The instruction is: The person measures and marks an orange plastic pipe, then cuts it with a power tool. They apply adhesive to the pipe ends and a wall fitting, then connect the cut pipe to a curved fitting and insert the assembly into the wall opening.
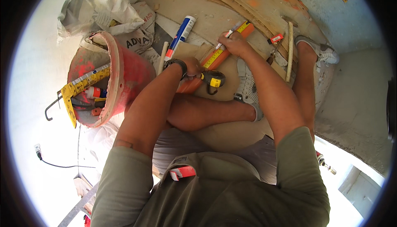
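Note:
A long orange piece, pipe-like, lies slantwise on the floor between my legs. Along it runs the yellow blade of a tape measure, its black and yellow case resting at the near end. My left hand is closed over the blade and the orange piece beside the case; its fingertips are partly hidden. Farther up, my right hand grips a white marker pen, slanted over the blade. The blade's far end reaches almost to the end of the orange piece.
At left a red bucket lies tipped, holding a yellow caulking gun. Behind it are sacks. A blue and white sealant tube lies ahead. To the right are a wooden-handled hammer and a small red box.

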A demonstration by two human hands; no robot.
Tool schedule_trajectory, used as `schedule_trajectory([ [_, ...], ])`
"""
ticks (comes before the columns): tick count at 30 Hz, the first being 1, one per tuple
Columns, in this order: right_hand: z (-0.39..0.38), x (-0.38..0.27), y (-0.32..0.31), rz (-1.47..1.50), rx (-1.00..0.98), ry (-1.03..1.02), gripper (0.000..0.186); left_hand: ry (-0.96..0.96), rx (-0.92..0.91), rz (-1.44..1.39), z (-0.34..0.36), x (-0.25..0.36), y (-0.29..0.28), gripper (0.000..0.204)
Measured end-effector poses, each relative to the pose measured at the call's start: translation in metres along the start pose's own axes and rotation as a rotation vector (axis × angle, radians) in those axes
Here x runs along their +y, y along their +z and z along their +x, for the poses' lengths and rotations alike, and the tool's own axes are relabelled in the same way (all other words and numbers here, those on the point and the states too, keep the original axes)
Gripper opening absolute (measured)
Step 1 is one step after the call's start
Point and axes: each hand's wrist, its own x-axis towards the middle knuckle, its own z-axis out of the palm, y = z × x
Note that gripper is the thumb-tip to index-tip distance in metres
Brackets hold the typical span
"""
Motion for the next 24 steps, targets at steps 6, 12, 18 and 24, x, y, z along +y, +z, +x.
schedule_trajectory([
  [6,0.004,-0.004,0.004,-0.109,-0.004,-0.008,0.034,0.073,-0.023,0.033,0.005,-0.003,-0.002,0.049],
  [12,0.006,0.002,0.007,-0.154,-0.03,-0.031,0.035,0.04,-0.031,-0.077,0.012,-0.008,0.001,0.047],
  [18,0.007,0.0,0.007,-0.225,-0.067,-0.035,0.036,0.036,-0.036,-0.079,0.016,-0.011,0.001,0.036],
  [24,0.006,-0.002,0.007,-0.269,-0.07,-0.022,0.036,0.093,-0.049,0.088,0.013,-0.007,0.0,0.026],
])
